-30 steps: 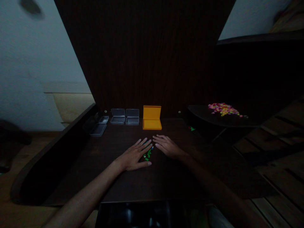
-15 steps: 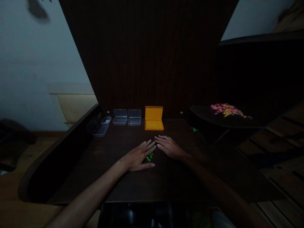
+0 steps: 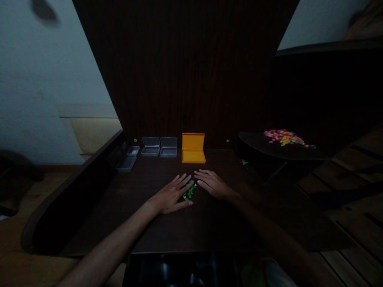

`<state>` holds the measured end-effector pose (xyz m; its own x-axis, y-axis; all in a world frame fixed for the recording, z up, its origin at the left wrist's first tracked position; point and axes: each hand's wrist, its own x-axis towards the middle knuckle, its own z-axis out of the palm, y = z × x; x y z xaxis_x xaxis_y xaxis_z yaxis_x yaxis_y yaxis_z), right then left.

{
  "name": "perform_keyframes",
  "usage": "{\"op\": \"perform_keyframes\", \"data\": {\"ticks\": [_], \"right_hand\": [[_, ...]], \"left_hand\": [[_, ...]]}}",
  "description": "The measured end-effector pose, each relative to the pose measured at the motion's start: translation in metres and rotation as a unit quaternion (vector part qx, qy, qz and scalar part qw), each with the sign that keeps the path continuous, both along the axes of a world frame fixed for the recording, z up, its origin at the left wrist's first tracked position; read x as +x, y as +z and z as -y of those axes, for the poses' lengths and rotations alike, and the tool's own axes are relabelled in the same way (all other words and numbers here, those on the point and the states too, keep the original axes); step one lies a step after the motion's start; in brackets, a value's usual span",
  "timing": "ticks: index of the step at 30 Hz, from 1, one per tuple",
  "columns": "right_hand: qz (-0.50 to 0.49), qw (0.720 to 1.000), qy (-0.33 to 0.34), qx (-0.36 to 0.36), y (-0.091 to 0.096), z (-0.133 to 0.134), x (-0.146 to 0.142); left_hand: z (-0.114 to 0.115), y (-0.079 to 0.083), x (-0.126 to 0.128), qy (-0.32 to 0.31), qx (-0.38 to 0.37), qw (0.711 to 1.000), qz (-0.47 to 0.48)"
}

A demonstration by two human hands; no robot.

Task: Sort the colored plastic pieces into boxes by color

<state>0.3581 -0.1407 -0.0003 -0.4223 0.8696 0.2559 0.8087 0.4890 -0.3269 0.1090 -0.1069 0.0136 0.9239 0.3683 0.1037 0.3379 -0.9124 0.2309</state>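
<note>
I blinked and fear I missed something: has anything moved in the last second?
Hardly anything. The left hand and right hand stay flat on the table, nearly meeting over the small green pieces; nothing was picked up or let go. The orange box, clear boxes and colourful heap have not moved.

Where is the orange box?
The orange box stands open at the back of the desk, centre of the head view, just right of two clear cases.

Worktop [image 3: 125, 223] open at near edge & left; free strip btw green pieces [image 3: 189, 192] & orange box [image 3: 193, 156]. Obstacles: clear boxes [image 3: 158, 147] at back panel [image 3: 185, 79], side rail [image 3: 74, 187] left, raised shelf [image 3: 263, 153] right.
</note>
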Motion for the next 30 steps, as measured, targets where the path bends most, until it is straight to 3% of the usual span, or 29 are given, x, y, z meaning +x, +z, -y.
{"op": "perform_keyframes", "data": {"ticks": [13, 24, 30], "right_hand": [[0.001, 1.000, -0.001, 0.000, 0.000, 0.000, 0.000], [-0.008, 0.999, 0.011, 0.031, -0.003, 0.001, 0.002], [-0.018, 0.998, 0.064, 0.017, 0.001, 0.007, -0.007]], "left_hand": [[0.000, 0.001, 0.000, -0.015, -0.010, 1.000, -0.012], [-0.005, 0.012, -0.010, 0.047, -0.047, 0.995, 0.071], [-0.014, 0.006, -0.014, 0.079, -0.040, 0.995, 0.041]]}}
